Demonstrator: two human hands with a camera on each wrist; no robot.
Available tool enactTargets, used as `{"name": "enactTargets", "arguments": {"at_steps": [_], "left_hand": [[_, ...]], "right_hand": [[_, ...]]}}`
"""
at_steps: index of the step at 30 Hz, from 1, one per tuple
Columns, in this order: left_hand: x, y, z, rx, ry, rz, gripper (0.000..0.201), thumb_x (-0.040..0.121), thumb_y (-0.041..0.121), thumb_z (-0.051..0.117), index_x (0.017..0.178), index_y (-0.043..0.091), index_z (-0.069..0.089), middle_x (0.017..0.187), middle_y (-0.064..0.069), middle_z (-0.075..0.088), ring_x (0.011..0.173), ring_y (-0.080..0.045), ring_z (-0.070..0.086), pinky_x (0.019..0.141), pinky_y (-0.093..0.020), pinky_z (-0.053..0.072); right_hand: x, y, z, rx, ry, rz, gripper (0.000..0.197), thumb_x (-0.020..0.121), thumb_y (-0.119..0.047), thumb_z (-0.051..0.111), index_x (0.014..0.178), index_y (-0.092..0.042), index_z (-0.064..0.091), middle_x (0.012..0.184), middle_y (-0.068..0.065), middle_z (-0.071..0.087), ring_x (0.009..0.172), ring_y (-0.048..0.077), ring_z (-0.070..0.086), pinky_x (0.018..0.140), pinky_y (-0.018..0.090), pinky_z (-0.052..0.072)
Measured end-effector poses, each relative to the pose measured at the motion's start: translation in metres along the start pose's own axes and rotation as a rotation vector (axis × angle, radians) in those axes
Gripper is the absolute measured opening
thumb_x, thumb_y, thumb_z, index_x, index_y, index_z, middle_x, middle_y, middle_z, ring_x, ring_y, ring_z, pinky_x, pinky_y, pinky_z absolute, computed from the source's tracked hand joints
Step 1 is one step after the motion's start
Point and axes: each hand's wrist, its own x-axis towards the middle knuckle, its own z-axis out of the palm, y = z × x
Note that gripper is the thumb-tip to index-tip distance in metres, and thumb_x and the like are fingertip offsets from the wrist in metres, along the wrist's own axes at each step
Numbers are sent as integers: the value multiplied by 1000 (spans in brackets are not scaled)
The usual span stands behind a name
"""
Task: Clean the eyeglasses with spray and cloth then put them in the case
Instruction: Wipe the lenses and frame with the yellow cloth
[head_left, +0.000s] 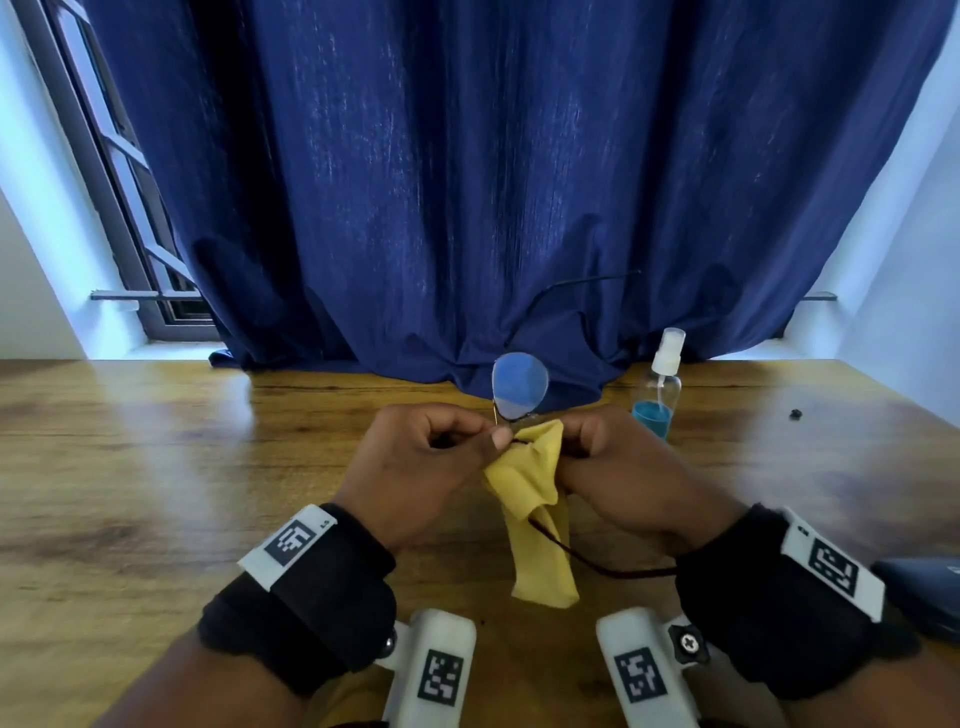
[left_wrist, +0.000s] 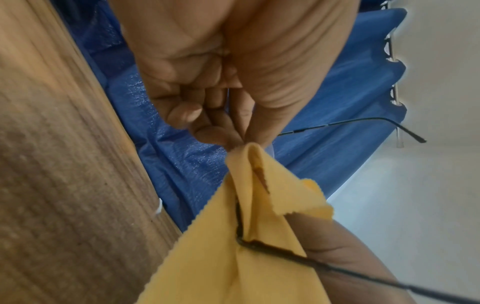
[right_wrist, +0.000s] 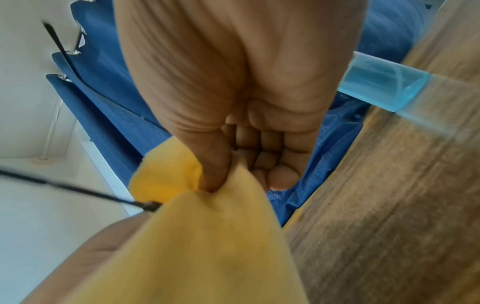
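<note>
Together, left hand (head_left: 415, 457) pinches the eyeglasses (head_left: 519, 385), right hand (head_left: 618, 457) pinches the yellow cloth (head_left: 535, 499) (no readable labels).

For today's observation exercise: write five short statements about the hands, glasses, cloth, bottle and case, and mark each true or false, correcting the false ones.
1. The right hand pinches the yellow cloth. True.
2. The eyeglasses lie folded on the table. False: held up, temples open.
3. The spray bottle stands upright. True.
4. The left hand holds the bottle. False: it holds the glasses.
5. The glasses are inside the case. False: still out.
</note>
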Motion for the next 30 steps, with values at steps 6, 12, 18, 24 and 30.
{"name": "enactTargets", "arguments": {"at_steps": [6, 12, 18, 24, 30], "left_hand": [[-2, -3, 3, -17, -44, -63, 11, 89, 23, 76, 93, 14, 80, 72, 12, 76, 63, 9, 63, 59, -7, 48], [-3, -1, 6, -65, -28, -65, 10, 84, 22, 80, 89, 14, 82, 84, -1, 81, 74, -7, 73, 68, -19, 59], [-2, 1, 3, -94, -12, -92, 9, 85, 20, 79, 91, 13, 82, 85, 0, 82, 72, -3, 73, 64, -14, 54], [-3, 7, -3, -55, 61, -54, 4, 84, 19, 80, 85, 16, 81, 84, 3, 82, 83, -10, 77, 78, -19, 61], [-4, 10, -1, -47, 109, -55, 4, 84, 16, 81, 81, 12, 81, 77, 0, 81, 70, -5, 74, 65, -15, 57]], "right_hand": [[-2, -3, -4, -135, -56, 34, 32, 92, 5, 62, 103, -19, 80, 96, 0, 80, 91, 19, 75, 90, 46, 60], [-2, -3, 4, -34, -24, 68, 10, 92, -18, 75, 97, -25, 81, 91, -3, 81, 88, 16, 76, 88, 44, 62], [-2, -5, 6, -6, -48, 44, 18, 94, -5, 68, 99, -18, 79, 92, 3, 80, 88, 19, 75, 83, 40, 61], [-4, -9, 0, 21, -145, 48, 30, 99, 1, 60, 114, -19, 76, 103, 2, 81, 97, 17, 77, 90, 36, 62], [-3, -8, 6, 5, -138, 13, 27, 92, -4, 73, 109, -25, 77, 103, -3, 81, 98, 12, 76, 93, 35, 61]]}}
